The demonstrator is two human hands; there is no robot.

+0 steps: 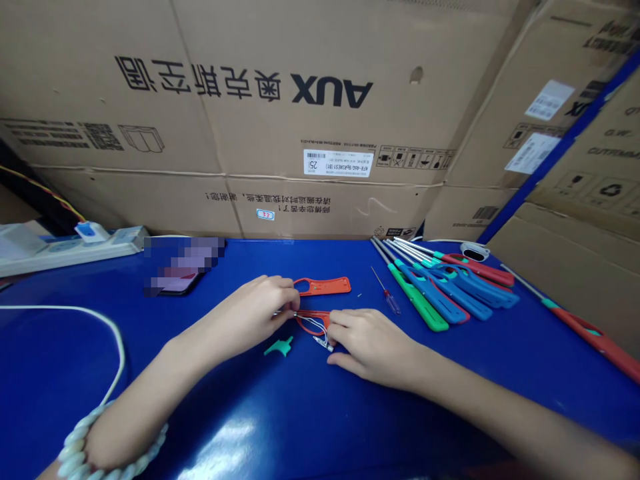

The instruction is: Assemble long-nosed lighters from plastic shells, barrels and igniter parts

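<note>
My left hand (273, 301) is closed in a pinch at the left end of an orange lighter handle half (313, 327), where a thin metal part and white wires meet. The right hand (367, 343) has its fingers curled over the other end of that half. White wires run to a small igniter piece (323, 343) beside the right fingertips. Just behind lies the other orange handle half (327, 287), its inner side up. A green trigger (279, 347) rests on the table in front of my left hand. My fingers hide part of the handle.
To the right lie a small screwdriver (386, 292) and a pile of lighters (450, 280) with metal rods. Another red lighter (590, 333) is at the far right. A phone (185, 267), power strip (120, 243) and white cable (117, 340) are left. Cardboard (250, 147) stands behind.
</note>
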